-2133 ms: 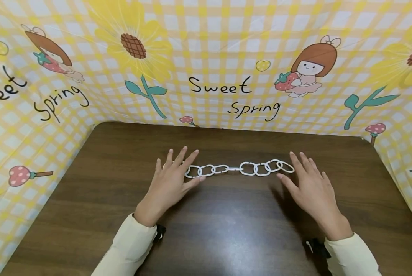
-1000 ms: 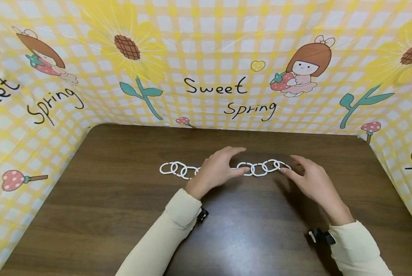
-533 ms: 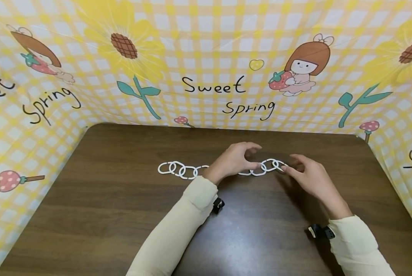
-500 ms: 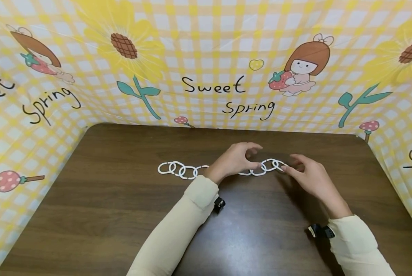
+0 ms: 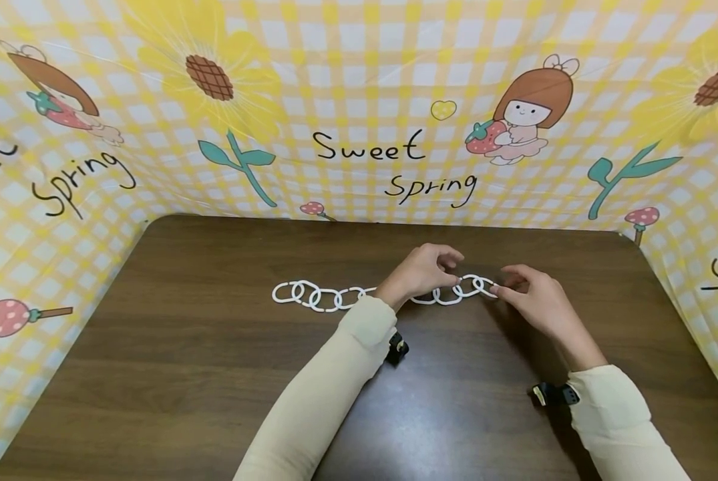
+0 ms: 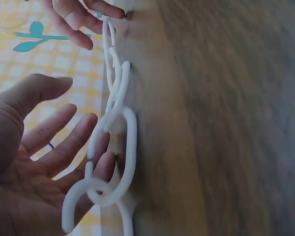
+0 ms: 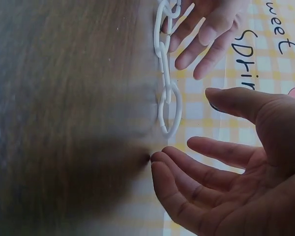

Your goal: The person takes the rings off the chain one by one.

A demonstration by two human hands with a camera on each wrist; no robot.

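A chain of several white oval plastic links [image 5: 338, 298] lies in a line from left to right across the brown table. Above its right half hovers my left hand [image 5: 417, 272], with its wrist hiding the middle links. The left wrist view shows that hand's fingers loosely bent beside the links [image 6: 132, 147], gripping none. At the right end is my right hand [image 5: 539, 302], thumb and fingers spread apart. In the right wrist view a gap shows between my right hand [image 7: 226, 179] and the end link [image 7: 179, 110].
The brown wooden table [image 5: 154, 374] has rounded far corners. A yellow checked cloth [image 5: 359, 80] with flowers and lettering hangs along its back and both sides. Black straps with small cameras [image 5: 397, 349] sit at both wrists.
My left hand has moved right, from the chain's left end to above its right half. The right hand's fingers have bent a little near the end link. The chain lies as before.
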